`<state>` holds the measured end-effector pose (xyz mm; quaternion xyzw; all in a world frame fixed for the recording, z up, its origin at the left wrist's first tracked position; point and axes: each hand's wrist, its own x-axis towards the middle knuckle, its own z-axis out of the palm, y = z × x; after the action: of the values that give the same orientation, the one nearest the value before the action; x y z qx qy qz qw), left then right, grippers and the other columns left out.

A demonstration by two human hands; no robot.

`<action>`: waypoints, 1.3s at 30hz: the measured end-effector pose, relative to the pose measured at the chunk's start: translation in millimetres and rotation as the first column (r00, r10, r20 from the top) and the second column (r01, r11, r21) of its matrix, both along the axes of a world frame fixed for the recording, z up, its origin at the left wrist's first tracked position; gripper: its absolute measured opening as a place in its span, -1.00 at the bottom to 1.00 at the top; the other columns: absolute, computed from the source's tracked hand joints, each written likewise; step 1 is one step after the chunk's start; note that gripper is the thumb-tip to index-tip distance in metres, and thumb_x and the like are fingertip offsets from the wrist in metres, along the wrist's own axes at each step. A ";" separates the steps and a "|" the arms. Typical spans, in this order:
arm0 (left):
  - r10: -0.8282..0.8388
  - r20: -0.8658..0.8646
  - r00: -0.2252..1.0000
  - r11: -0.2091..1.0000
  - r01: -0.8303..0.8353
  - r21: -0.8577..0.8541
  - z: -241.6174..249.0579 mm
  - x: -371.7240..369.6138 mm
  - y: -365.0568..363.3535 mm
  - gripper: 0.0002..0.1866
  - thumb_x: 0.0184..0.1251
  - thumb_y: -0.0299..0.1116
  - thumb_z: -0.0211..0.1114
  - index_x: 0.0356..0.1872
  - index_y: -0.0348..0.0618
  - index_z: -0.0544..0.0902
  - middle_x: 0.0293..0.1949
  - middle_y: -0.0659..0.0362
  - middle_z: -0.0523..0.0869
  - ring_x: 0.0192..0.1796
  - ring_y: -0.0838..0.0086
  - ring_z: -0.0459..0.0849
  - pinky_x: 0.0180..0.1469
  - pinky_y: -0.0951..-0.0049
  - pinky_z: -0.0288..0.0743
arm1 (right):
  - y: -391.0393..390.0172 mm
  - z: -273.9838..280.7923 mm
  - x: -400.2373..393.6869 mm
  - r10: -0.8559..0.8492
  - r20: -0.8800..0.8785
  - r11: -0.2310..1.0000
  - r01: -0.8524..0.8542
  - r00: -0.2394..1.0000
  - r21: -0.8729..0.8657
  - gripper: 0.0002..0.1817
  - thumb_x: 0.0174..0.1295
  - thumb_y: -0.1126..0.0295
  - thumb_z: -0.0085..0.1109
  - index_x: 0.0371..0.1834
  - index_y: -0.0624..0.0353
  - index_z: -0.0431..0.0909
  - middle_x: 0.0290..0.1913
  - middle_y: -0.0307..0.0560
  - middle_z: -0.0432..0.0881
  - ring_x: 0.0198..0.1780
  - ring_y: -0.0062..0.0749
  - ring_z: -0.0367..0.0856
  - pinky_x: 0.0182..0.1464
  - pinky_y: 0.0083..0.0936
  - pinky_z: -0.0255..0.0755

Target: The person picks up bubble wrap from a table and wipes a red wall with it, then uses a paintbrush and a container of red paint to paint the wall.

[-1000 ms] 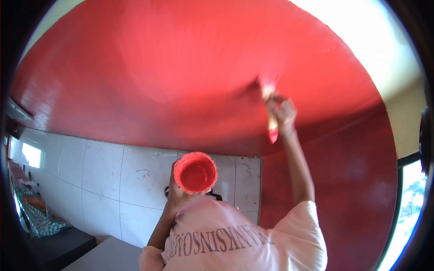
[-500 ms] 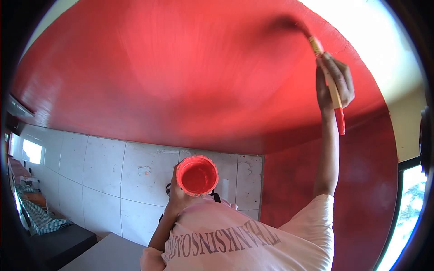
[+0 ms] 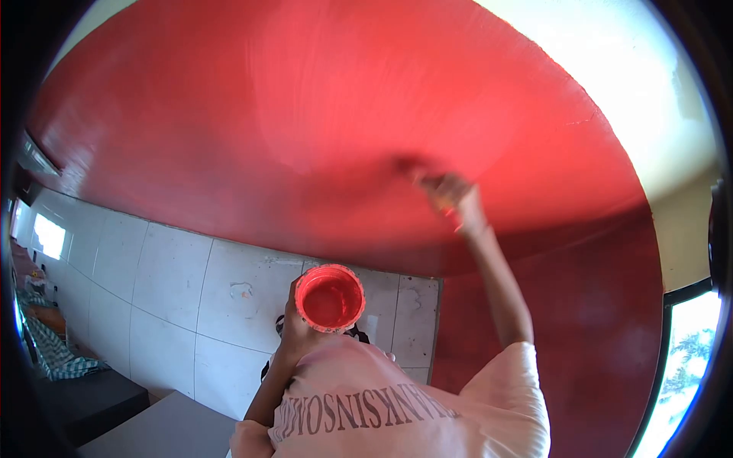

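Note:
My left hand (image 3: 297, 324) is wrapped round a round tub of red paint (image 3: 330, 299), held upright before my chest. Red paint coats the tub's inner wall and rim. Higher up, my right hand (image 3: 456, 197) grips a paintbrush (image 3: 450, 215), blurred by motion. The dark bristle end is close to the red wall (image 3: 328, 99); whether it touches cannot be made out. Part of the brush's handle is hidden by my fingers.
Light floor tiles (image 3: 237, 305) with a few stains run below the wall. Grey and black flat-topped furniture (image 3: 164, 431) stands at the lower left, near a checked cloth (image 3: 61, 351). A cream wall area (image 3: 687, 214) and a bright window (image 3: 691, 351) lie at the right.
My right hand has swept down and to the left across the wall with the paintbrush. My left hand and the tub have stayed nearly in place.

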<state>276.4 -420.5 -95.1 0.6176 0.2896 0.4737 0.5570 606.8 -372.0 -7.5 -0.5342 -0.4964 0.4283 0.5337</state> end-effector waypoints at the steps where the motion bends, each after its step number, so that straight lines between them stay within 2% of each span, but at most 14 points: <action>1: -0.003 -0.003 1.000 1.000 0.003 0.002 2.0 -0.9 0.7 -0.15 -0.36 -0.29 0.62 0.07 -0.18 0.34 0.00 0.09 0.53 0.05 0.33 0.53 0.08 0.31 0.41 | 10.7 21.7 7.4 -0.045 0.279 0.963 -0.033 0.959 0.266 -0.78 0.14 0.54 0.08 -0.15 0.25 0.58 -0.17 -0.08 0.63 -0.27 -0.50 0.57 -0.23 -0.58 0.49; 2: -0.015 -0.011 1.000 1.000 0.015 0.017 -0.4 -3.0 2.2 -0.15 -0.36 -0.29 0.61 0.07 -0.18 0.34 0.00 0.09 0.53 0.05 0.33 0.53 0.08 0.31 0.41 | 21.5 43.3 14.8 -0.233 0.489 0.853 -0.064 0.841 0.517 -0.77 0.06 0.59 0.15 -0.18 0.19 0.62 -0.22 -0.09 0.63 -0.30 -0.48 0.57 -0.28 -0.58 0.48; 3: -0.026 -0.019 0.999 0.999 0.026 0.033 -4.3 -4.5 3.5 -0.15 -0.36 -0.28 0.61 0.08 -0.18 0.34 0.01 0.09 0.53 0.06 0.32 0.52 0.08 0.31 0.40 | 24.4 100.1 -10.0 -0.626 0.752 0.685 -0.315 0.205 0.656 -0.74 -0.01 0.63 0.20 -0.21 0.14 0.65 -0.27 -0.11 0.63 -0.32 -0.44 0.57 -0.33 -0.57 0.48; 5: -0.037 -0.035 0.999 0.997 0.040 0.070 -6.1 -5.9 5.9 -0.13 -0.37 -0.29 0.62 0.09 -0.18 0.33 0.02 0.09 0.52 0.06 0.31 0.52 0.07 0.31 0.42 | 37.9 130.4 -25.4 -0.819 0.466 0.378 -0.296 0.335 0.877 -0.63 -0.19 0.68 0.27 -0.27 0.03 0.69 -0.35 -0.17 0.60 -0.36 -0.41 0.56 -0.40 -0.54 0.48; 11: -0.018 -0.043 0.999 0.997 0.021 0.076 -5.4 -7.6 4.2 -0.14 -0.37 -0.29 0.62 0.08 -0.18 0.33 0.02 0.08 0.51 0.05 0.31 0.52 0.06 0.31 0.42 | 26.3 0.9 -3.5 -0.662 0.747 0.688 -0.442 -0.057 0.576 -0.65 -0.19 0.50 0.30 -0.25 -0.09 0.64 -0.27 -0.24 0.57 -0.34 -0.41 0.56 -0.47 -0.56 0.50; 17: 0.014 -0.005 1.000 0.996 -0.014 0.087 -3.1 -1.8 1.2 -0.13 -0.39 -0.31 0.63 0.07 -0.19 0.33 -0.02 0.08 0.53 0.02 0.31 0.54 0.02 0.31 0.46 | 9.0 -77.0 -4.7 -0.254 0.948 0.864 -0.395 0.194 0.312 -0.65 -0.16 0.50 0.25 -0.20 -0.01 0.63 -0.25 -0.23 0.61 -0.32 -0.39 0.58 -0.46 -0.51 0.53; 18: 0.016 -0.030 0.999 0.996 -0.013 0.085 -3.3 -3.3 0.8 -0.13 -0.39 -0.31 0.63 0.08 -0.19 0.33 -0.01 0.08 0.52 0.02 0.31 0.54 0.02 0.31 0.46 | 15.5 -54.9 -5.5 -0.173 0.866 0.891 -0.299 0.469 0.340 -0.71 -0.08 0.52 0.21 -0.21 0.07 0.63 -0.21 -0.15 0.62 -0.31 -0.45 0.58 -0.42 -0.54 0.51; 20: 0.018 -0.071 0.997 0.994 -0.010 0.110 -1.6 -6.5 1.1 -0.12 -0.39 -0.31 0.62 0.08 -0.18 0.32 0.00 0.08 0.51 0.03 0.30 0.54 0.02 0.31 0.45 | 33.2 10.4 8.6 -0.273 0.866 0.889 -0.234 0.418 0.394 -0.78 0.02 0.57 0.15 -0.22 0.18 0.63 -0.20 -0.04 0.63 -0.30 -0.48 0.59 -0.37 -0.60 0.48; 21: 0.023 -0.084 0.996 0.990 -0.011 0.138 -1.0 -7.0 2.3 -0.12 -0.38 -0.31 0.63 0.09 -0.18 0.32 0.01 0.08 0.51 0.03 0.30 0.53 0.02 0.31 0.45 | 39.0 41.1 15.6 -0.425 0.902 0.855 -0.294 0.078 0.428 -0.78 0.04 0.62 0.15 -0.23 0.21 0.63 -0.23 0.00 0.63 -0.31 -0.45 0.58 -0.36 -0.62 0.47; 23: 0.021 -0.089 0.996 0.991 -0.009 0.136 -5.2 -7.7 2.1 -0.11 -0.38 -0.31 0.63 0.10 -0.18 0.32 0.03 0.07 0.49 0.04 0.29 0.53 0.03 0.31 0.45 | 46.1 109.8 -18.3 -0.719 0.616 0.535 -0.310 0.322 0.786 -0.76 -0.03 0.71 0.21 -0.26 0.24 0.64 -0.29 0.02 0.62 -0.35 -0.41 0.57 -0.36 -0.62 0.46; 26: 0.023 -0.083 0.996 0.994 -0.014 0.105 -13.7 -7.6 1.1 -0.10 -0.38 -0.29 0.63 0.11 -0.18 0.31 0.05 0.07 0.47 0.06 0.28 0.52 0.03 0.30 0.44 | 54.1 132.3 -24.3 -0.894 0.407 0.304 -0.415 0.187 0.858 -0.51 -0.31 0.66 0.35 -0.18 0.04 0.65 -0.32 -0.14 0.61 -0.36 -0.41 0.55 -0.44 -0.54 0.44; 33: 0.102 -0.042 0.994 0.991 -0.098 0.096 -12.6 -4.4 -3.8 -0.08 -0.37 -0.27 0.62 0.13 -0.19 0.29 0.08 0.06 0.46 0.08 0.28 0.50 0.05 0.31 0.43 | 28.6 -94.5 -4.2 -0.382 0.924 0.814 -0.463 0.027 0.350 -0.65 -0.15 0.49 0.23 -0.23 -0.16 0.65 -0.33 -0.25 0.58 -0.34 -0.40 0.57 -0.55 -0.50 0.48; 37: 0.094 -0.024 0.995 0.994 -0.093 0.050 -8.6 -6.1 -5.5 -0.08 -0.38 -0.26 0.61 0.13 -0.20 0.28 0.07 0.06 0.46 0.09 0.29 0.49 0.06 0.31 0.42 | 33.3 -86.5 -12.5 -0.210 0.938 0.837 -0.445 0.275 0.318 -0.70 0.00 0.52 0.13 -0.16 -0.01 0.63 -0.29 -0.17 0.62 -0.33 -0.37 0.59 -0.47 -0.53 0.53; 39: 0.106 -0.063 0.992 0.993 -0.102 0.061 -8.8 -8.3 -5.9 -0.07 -0.39 -0.26 0.61 0.13 -0.19 0.28 0.07 0.06 0.46 0.09 0.29 0.49 0.07 0.31 0.42 | 40.7 -21.6 -25.7 -0.008 0.036 0.996 0.005 0.999 0.091 -0.85 0.11 0.52 0.05 -0.30 0.17 0.62 -0.39 -0.15 0.60 -0.40 -0.45 0.56 -0.50 -0.58 0.46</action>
<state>268.1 -426.4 -103.9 0.6330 0.3260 0.4893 0.5035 581.0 -331.3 -29.1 -0.5188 -0.5233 0.3935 0.5497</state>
